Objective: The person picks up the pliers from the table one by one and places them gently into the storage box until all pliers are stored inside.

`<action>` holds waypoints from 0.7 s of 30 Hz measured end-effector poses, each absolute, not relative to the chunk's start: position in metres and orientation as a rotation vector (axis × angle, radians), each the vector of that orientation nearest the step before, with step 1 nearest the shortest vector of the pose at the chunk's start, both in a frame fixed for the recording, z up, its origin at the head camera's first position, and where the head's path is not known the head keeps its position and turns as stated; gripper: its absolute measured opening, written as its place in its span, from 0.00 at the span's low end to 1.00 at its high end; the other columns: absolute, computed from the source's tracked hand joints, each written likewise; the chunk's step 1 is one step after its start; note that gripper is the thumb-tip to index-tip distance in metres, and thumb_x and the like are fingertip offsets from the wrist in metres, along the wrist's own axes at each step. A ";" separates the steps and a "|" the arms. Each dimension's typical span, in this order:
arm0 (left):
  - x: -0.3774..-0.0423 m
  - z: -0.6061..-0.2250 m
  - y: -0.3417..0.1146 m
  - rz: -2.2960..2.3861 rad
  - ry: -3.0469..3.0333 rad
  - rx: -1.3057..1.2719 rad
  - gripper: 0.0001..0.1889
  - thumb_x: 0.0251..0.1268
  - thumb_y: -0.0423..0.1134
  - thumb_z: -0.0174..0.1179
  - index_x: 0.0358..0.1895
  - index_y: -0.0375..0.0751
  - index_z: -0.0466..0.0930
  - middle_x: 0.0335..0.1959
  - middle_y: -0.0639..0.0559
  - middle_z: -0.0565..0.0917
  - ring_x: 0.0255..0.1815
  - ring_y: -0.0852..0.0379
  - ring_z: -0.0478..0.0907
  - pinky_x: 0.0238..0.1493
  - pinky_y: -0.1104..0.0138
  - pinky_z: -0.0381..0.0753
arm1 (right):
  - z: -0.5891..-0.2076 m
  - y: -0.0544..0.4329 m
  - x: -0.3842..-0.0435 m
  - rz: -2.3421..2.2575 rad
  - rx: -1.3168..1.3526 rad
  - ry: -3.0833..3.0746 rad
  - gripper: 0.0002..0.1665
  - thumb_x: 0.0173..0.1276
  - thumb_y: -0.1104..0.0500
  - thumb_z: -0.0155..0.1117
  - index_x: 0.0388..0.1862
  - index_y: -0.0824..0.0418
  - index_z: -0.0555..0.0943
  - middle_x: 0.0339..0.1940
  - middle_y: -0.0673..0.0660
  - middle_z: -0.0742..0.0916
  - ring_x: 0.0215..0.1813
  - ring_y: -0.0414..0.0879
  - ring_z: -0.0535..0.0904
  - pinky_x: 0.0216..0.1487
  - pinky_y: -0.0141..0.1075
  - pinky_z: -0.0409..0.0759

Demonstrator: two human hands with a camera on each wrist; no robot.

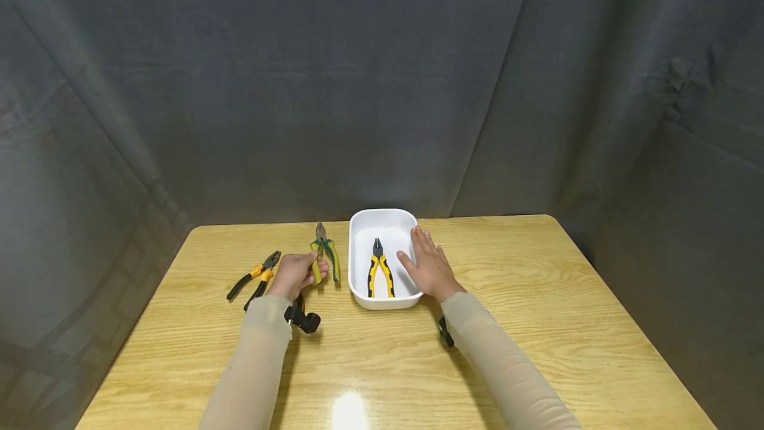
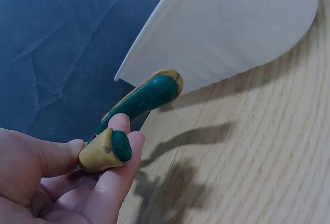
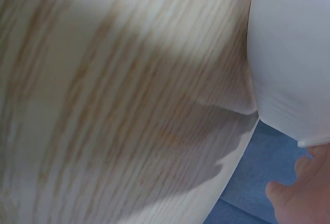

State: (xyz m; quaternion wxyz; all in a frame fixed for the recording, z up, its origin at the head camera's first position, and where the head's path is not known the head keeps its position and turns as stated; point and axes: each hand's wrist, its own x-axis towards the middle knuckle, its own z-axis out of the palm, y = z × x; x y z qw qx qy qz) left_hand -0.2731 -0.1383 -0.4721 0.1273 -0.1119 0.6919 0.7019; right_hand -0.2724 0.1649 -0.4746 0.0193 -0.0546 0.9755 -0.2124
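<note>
Green-and-yellow pliers (image 1: 334,262) are pinched by one handle in my left hand (image 1: 296,272), left of the white tray (image 1: 384,304). In the left wrist view the pliers' free handle (image 2: 154,94) hangs over the table near the tray's outer wall (image 2: 242,33), and a shadow lies beneath. My right hand (image 1: 434,269) rests on the tray's right rim with its fingers extended. Inside the tray lie yellow-and-black pliers (image 1: 382,267), jaws pointing to the back. The right wrist view shows only some fingers (image 3: 304,193) by the tray's rim.
Orange-and-black pliers (image 1: 258,279) lie on the wooden table (image 1: 513,324) at the left, partly behind my left wrist. Behind the table's back edge hangs a dark grey curtain (image 1: 298,85). Black wrist devices (image 1: 306,320) sit beneath both forearms.
</note>
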 end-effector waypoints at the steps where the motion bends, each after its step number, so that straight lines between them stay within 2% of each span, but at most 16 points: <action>1: -0.273 -0.472 -0.138 2.045 2.013 -0.328 0.23 0.84 0.41 0.46 0.60 0.20 0.76 0.33 0.47 0.88 0.30 0.61 0.86 0.22 0.78 0.73 | -0.475 0.165 -0.273 -0.663 -0.172 3.027 0.47 0.80 0.34 0.38 0.84 0.61 0.44 0.85 0.57 0.48 0.84 0.56 0.41 0.80 0.57 0.44; 6: -0.272 -0.471 -0.135 2.059 2.013 -0.310 0.23 0.84 0.42 0.46 0.59 0.20 0.76 0.38 0.42 0.88 0.34 0.58 0.88 0.27 0.77 0.79 | -0.476 0.168 -0.272 -0.675 -0.169 3.034 0.46 0.81 0.35 0.40 0.84 0.61 0.44 0.85 0.59 0.50 0.84 0.57 0.42 0.80 0.57 0.44; 9: -0.272 -0.470 -0.133 2.074 2.006 -0.294 0.23 0.84 0.42 0.47 0.58 0.20 0.76 0.38 0.43 0.88 0.36 0.58 0.88 0.30 0.76 0.82 | -0.476 0.170 -0.272 -0.685 -0.161 3.035 0.46 0.81 0.36 0.40 0.84 0.61 0.44 0.85 0.59 0.50 0.84 0.57 0.42 0.80 0.58 0.43; 13: -0.272 -0.468 -0.131 2.086 2.003 -0.283 0.22 0.83 0.42 0.47 0.58 0.21 0.77 0.37 0.46 0.88 0.35 0.60 0.87 0.32 0.76 0.83 | -0.477 0.171 -0.273 -0.684 -0.166 3.035 0.46 0.81 0.37 0.41 0.84 0.62 0.44 0.85 0.60 0.49 0.84 0.58 0.42 0.80 0.58 0.43; 18: -0.274 -0.464 -0.126 2.101 1.992 -0.247 0.22 0.83 0.41 0.47 0.60 0.21 0.76 0.41 0.45 0.88 0.38 0.59 0.87 0.38 0.74 0.84 | -0.477 0.172 -0.274 -0.667 -0.166 3.048 0.46 0.81 0.37 0.40 0.84 0.63 0.44 0.85 0.60 0.50 0.84 0.58 0.42 0.79 0.58 0.44; 21: -0.274 -0.462 -0.124 2.105 1.986 -0.225 0.23 0.84 0.41 0.47 0.60 0.20 0.76 0.42 0.43 0.88 0.37 0.60 0.86 0.36 0.75 0.83 | -0.477 0.172 -0.273 -0.676 -0.168 3.054 0.46 0.81 0.36 0.40 0.84 0.62 0.45 0.85 0.60 0.51 0.84 0.58 0.43 0.80 0.58 0.44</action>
